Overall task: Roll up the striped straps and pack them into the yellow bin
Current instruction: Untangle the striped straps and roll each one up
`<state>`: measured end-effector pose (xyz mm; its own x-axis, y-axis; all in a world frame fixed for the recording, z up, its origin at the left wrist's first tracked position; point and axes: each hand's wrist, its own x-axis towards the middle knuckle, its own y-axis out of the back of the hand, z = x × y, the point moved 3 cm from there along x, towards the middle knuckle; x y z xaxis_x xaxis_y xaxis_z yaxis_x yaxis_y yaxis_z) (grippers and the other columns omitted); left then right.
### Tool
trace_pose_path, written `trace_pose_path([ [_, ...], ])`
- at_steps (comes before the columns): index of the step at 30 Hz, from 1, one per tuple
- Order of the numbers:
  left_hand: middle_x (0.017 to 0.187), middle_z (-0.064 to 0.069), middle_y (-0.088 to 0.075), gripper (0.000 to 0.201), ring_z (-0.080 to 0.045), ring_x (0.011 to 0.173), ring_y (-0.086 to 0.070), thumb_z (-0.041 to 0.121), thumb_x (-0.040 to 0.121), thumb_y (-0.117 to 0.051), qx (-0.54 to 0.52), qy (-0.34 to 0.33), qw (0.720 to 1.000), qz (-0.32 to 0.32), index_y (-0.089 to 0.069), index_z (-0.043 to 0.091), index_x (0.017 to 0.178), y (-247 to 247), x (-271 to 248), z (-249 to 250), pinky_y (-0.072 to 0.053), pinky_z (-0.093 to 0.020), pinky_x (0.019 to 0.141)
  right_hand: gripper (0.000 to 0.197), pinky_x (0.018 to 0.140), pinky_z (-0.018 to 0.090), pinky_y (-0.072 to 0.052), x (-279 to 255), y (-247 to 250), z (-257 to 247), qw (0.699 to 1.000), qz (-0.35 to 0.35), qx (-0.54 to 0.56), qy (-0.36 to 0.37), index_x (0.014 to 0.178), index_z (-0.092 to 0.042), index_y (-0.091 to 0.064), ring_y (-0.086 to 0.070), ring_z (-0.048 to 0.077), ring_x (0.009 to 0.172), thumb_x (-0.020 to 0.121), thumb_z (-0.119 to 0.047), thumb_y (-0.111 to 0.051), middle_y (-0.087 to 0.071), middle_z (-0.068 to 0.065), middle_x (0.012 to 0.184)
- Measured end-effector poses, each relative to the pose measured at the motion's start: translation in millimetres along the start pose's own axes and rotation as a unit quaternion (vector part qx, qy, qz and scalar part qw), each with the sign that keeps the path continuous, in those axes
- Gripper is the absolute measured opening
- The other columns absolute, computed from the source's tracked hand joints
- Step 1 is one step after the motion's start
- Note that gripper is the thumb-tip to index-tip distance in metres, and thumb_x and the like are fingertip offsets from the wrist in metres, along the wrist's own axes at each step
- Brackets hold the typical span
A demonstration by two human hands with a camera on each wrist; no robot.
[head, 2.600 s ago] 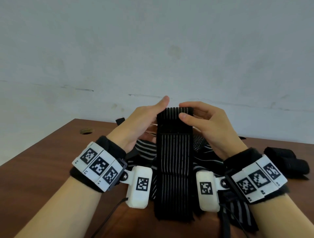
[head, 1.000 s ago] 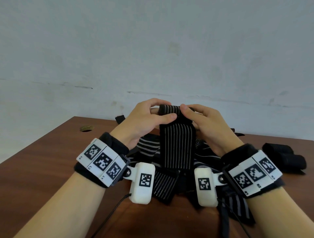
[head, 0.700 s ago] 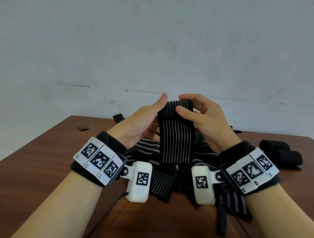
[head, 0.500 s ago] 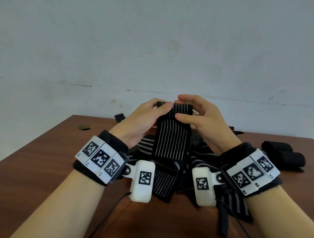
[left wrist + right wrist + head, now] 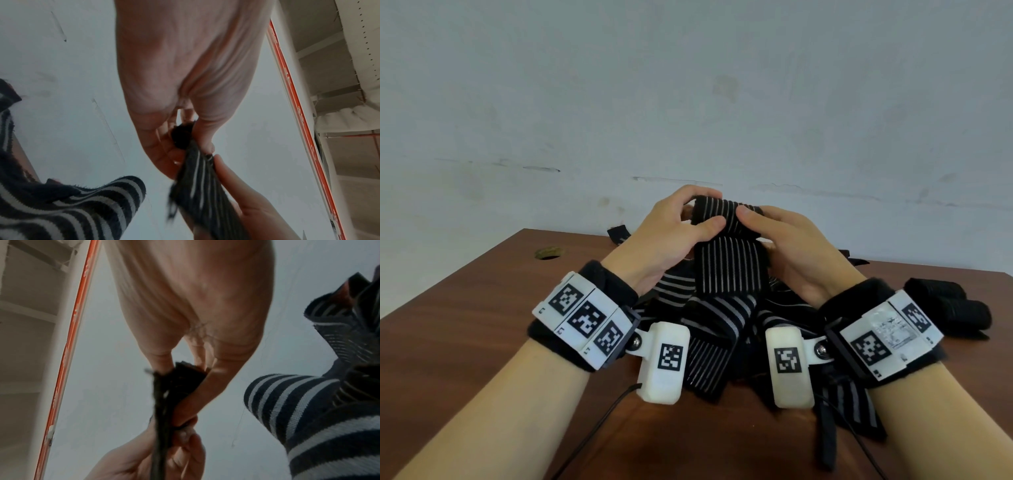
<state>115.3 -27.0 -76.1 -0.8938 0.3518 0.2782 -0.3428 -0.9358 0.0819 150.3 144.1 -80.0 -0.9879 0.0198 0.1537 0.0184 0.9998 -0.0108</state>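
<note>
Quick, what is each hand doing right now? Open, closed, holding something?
Left hand: closed, thumb and fingers pinching the left end of the rolled part of the striped strap.
Right hand: closed, gripping the right end of the same roll.

A brown wooden table (image 5: 465, 342) stands before a pale wall (image 5: 688, 85)

Strap (image 5: 164, 395) between both hands' grip.

My wrists: black fuzzy bands (image 5: 606, 281), white marker blocks (image 5: 585, 317), white camera pods (image 5: 664, 363), thin black cable (image 5: 599, 425).
</note>
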Motion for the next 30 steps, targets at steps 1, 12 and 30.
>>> trace_pose_path([
  [1, 0.113, -0.003, -0.076, 0.030, -0.017, 0.101, -0.076, 0.014, 0.097, -0.070, -0.007, 0.006, 1.000, 0.011, -0.066, 0.021, 0.126, 0.0, 0.0, -0.2, -0.062, -0.036, 0.090, 0.032, 0.081, 0.037, -0.061, 0.5, 1.7, -0.8, 1.000, 0.012, 0.014, 0.015, 0.123, -0.010, -0.070, -0.074, 0.023, 0.096, 0.098, -0.029, -0.069, -0.076, 0.011, 0.115],
  [12, 0.125, -0.018, -0.072, 0.053, -0.035, 0.114, -0.070, 0.057, 0.097, -0.061, -0.115, 0.142, 0.983, -0.010, -0.074, 0.010, 0.119, 1.0, 0.7, -6.9, -0.051, -0.051, 0.109, 0.037, 0.080, 0.033, -0.061, -6.6, -0.2, -8.4, 0.995, 0.016, -0.018, 0.101, 0.117, -0.018, -0.071, -0.075, 0.019, 0.100, 0.086, 0.001, -0.077, -0.073, 0.000, 0.115],
  [30, 0.116, -0.015, -0.077, 0.029, -0.026, 0.101, -0.073, 0.012, 0.092, -0.072, -0.111, 0.064, 0.992, -0.020, -0.073, 0.004, 0.120, 6.5, -0.9, 4.6, -0.058, -0.041, 0.096, 0.032, 0.064, 0.023, -0.059, -3.3, 2.9, -4.6, 0.998, 0.031, -0.002, 0.048, 0.119, -0.004, -0.071, -0.070, 0.013, 0.080, 0.095, -0.026, -0.073, -0.076, 0.009, 0.104],
])
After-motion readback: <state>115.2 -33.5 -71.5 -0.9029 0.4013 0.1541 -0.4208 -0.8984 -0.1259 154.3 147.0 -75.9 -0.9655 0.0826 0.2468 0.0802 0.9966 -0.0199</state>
